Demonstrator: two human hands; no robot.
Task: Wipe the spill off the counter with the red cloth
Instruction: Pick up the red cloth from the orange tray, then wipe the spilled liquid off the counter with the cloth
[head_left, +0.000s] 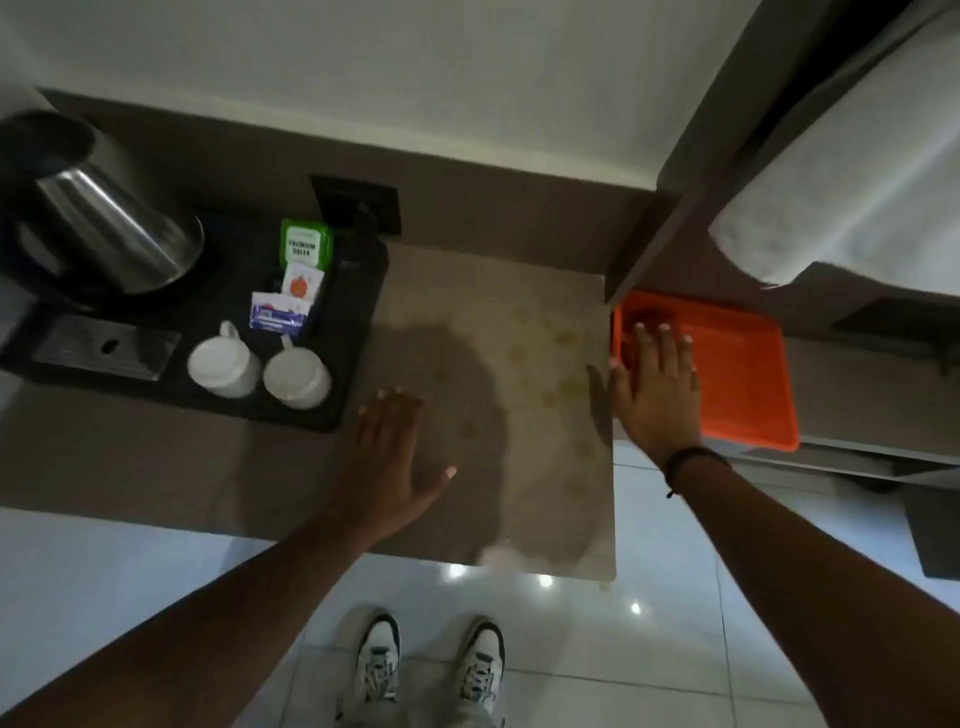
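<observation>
Standing at a brown worktop (156, 467), a person is looking straight down, both bare arms reaching forward.

Left hand (387, 457): lying flat, palm down, on the worktop just in front of the black tray (358, 291); grip released, fingers spread, grasping nothing.

Right hand (652, 387): reaching past the worktop's right edge, fingers extended over the left part of the red cloth (737, 374); grip released, palm down. Whether the fingers are touching the cloth cannot be told. A dark band (693, 460) is circling the wrist.

Red cloth: orange-red, lying spread flat on a lower surface just beside the worktop's right edge, under a hanging white towel (831, 197).

Spill (561, 364): pale yellowish spots scattered across the right part of the worktop, between the two hands and running toward the near edge.

Black tray, on the left of the worktop, is carrying a steel kettle (109, 223), two white cups (260, 371) standing upside down, and sachets (293, 275), one green.

Floor: glossy pale tiles (649, 649); two white sneakers (431, 660) are showing below.
</observation>
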